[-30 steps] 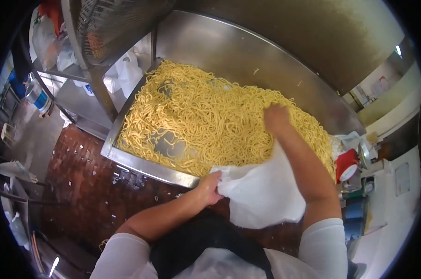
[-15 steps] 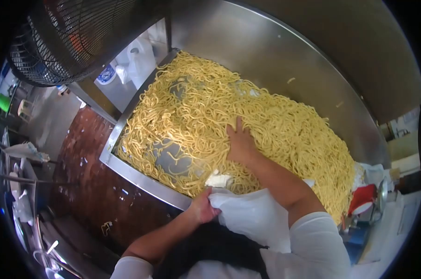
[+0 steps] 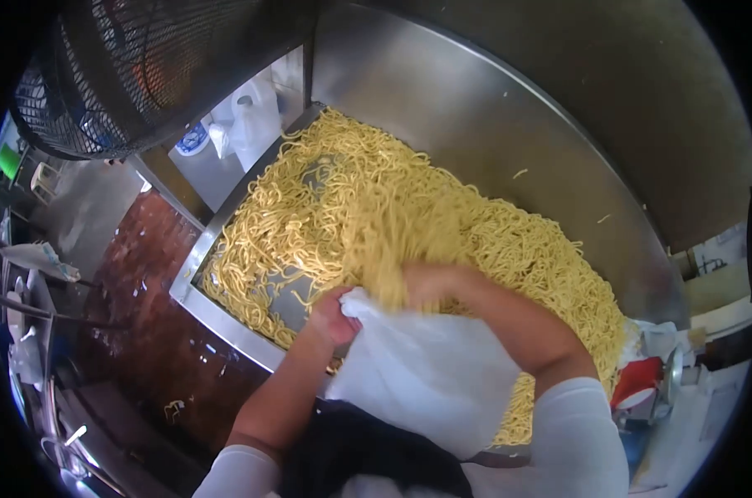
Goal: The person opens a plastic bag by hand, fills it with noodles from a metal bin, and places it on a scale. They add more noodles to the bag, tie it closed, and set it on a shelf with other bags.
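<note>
Thick yellow noodles (image 3: 517, 249) lie heaped across a wide metal tray (image 3: 227, 324), whose bare bottom shows through near the front left corner. My left hand (image 3: 336, 317) is closed on the upper edge of a white plastic bag (image 3: 426, 361), which spreads between my arms over the near side of the tray. Just above the bag's mouth, my right hand (image 3: 437, 285) is blurred by motion and grips a bunch of noodles. Loose strands from that bunch trail up and left of the fingers, blurred too. The bag covers some of the noodles at the near side.
A tall metal splashback (image 3: 509, 108) rises behind the tray. At upper left hangs a caged fan (image 3: 144, 75), with a translucent plastic jug (image 3: 253, 120) beyond it. A red item (image 3: 637, 382) sits at the right end. Reddish floor (image 3: 148, 282) lies to the left.
My right hand has moved from the middle of the heap toward me, carrying noodles to the bag. My left hand has raised the bag's edge and shifted slightly left; the bag is spread wider.
</note>
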`<state>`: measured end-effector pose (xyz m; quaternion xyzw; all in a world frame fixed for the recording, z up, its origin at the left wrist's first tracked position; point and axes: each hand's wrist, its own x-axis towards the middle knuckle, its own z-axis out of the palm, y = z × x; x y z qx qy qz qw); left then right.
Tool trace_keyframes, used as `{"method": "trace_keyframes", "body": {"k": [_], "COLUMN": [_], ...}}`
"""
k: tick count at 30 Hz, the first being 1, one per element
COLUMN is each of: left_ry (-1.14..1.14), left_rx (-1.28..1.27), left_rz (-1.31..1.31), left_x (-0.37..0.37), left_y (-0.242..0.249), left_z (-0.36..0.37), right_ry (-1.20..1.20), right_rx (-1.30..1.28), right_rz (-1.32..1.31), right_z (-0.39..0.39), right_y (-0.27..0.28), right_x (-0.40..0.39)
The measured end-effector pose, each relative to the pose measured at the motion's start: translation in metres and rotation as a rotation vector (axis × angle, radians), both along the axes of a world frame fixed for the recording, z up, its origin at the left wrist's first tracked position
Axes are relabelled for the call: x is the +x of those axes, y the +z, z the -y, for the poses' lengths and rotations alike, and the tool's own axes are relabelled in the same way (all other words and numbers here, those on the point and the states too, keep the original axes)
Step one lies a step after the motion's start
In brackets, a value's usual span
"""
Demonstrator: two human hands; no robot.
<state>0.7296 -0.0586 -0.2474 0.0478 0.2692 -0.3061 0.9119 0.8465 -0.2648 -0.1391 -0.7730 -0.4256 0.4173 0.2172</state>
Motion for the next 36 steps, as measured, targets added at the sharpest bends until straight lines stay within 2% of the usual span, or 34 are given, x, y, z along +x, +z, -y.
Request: {"method": "trace_keyframes", "body": {"k": [1, 2, 3, 4, 5, 6, 7, 8, 9, 11, 13, 14, 16, 17, 19, 21, 22, 23, 26, 28, 30, 32, 34, 36], "left_ry": [0.031, 0.024, -0.020, -0.062, -0.089, -0.091, -0.058, -0.022, -0.016, 0.095, 0.116, 0.124, 0.128, 0.119, 0.098, 0.088, 0.084, 0.040, -0.027, -0.056, -0.008, 0.042, 0.045, -0.004], "left_rx": [0.210, 0.204, 0.281, 0.360, 0.091, 0.095, 0.231, 0.367, 0.371, 0.379, 0.350, 0.315, 0.301, 0.336, 0.374, 0.439, 0.435, 0.444, 0.475, 0.380, 0.460, 0.544, 0.557, 0.563], "left_rz": [-0.073, -0.064, -0.063, -0.064, 0.050, 0.048, 0.023, -0.001, -0.006, -0.127, -0.037, 0.049, 0.013, 0.019, -0.004, -0.128, -0.118, -0.129, -0.147, 0.038, -0.001, -0.041, -0.105, -0.140], "left_x": [0.004, 0.007, 0.008, 0.009, 0.004, -0.004, -0.014, -0.023, -0.034, -0.049, -0.068, -0.074, -0.071, -0.067, -0.064, -0.038, -0.029, -0.017, 0.001, 0.006, -0.007, -0.024, -0.050, -0.078], "left_y": [0.045, 0.047, 0.046, 0.043, 0.022, 0.029, 0.046, 0.062, 0.073, 0.087, 0.064, 0.050, 0.037, 0.037, 0.042, 0.061, 0.061, 0.056, 0.054, 0.031, 0.055, 0.072, 0.074, 0.077], "left_z": [0.004, 0.005, 0.003, -0.001, -0.011, -0.009, -0.008, -0.009, -0.011, -0.015, -0.023, -0.028, -0.032, -0.034, -0.038, -0.038, -0.039, -0.039, -0.030, -0.025, -0.017, -0.017, -0.022, -0.022], "right_ry": [0.234, 0.627, 0.400, 0.272, 0.164, 0.157, 0.149, 0.130, 0.115, -0.102, -0.241, -0.238, -0.519, -0.513, -0.388, -0.155, -0.059, 0.014, -0.001, -0.027, -0.048, -0.266, -0.345, -0.368], "right_rx": [-0.421, -0.369, -0.071, 0.077, 0.233, 0.031, -0.168, -0.161, -0.154, -0.211, -0.087, -0.077, -0.153, -0.146, -0.237, -0.306, -0.359, -0.196, -0.167, -0.114, -0.053, -0.140, -0.243, -0.246], "right_rz": [0.009, -0.113, -0.316, -0.414, -0.507, -0.359, -0.209, -0.118, -0.029, 0.316, 0.672, 0.677, 0.693, 0.690, 0.458, 0.143, 0.200, 0.096, 0.002, -0.115, -0.230, 0.384, 0.560, 0.581], "right_z": [-0.024, -0.022, -0.007, -0.007, -0.008, -0.030, -0.044, -0.044, -0.045, -0.049, -0.053, -0.056, -0.064, -0.067, -0.069, -0.071, -0.072, -0.061, -0.051, -0.043, -0.033, -0.001, 0.024, 0.035], "right_y": [0.051, -0.002, -0.026, -0.014, -0.001, 0.068, 0.107, 0.088, 0.069, 0.084, 0.043, 0.022, -0.007, -0.005, 0.004, 0.012, 0.013, -0.003, 0.039, 0.075, 0.096, 0.069, 0.053, 0.043], "right_x": [-0.040, -0.064, -0.096, -0.104, -0.111, -0.103, -0.089, -0.065, -0.043, -0.004, 0.034, 0.052, 0.080, 0.086, 0.076, 0.028, -0.019, -0.052, -0.053, -0.058, -0.054, -0.021, -0.001, 0.006]}}
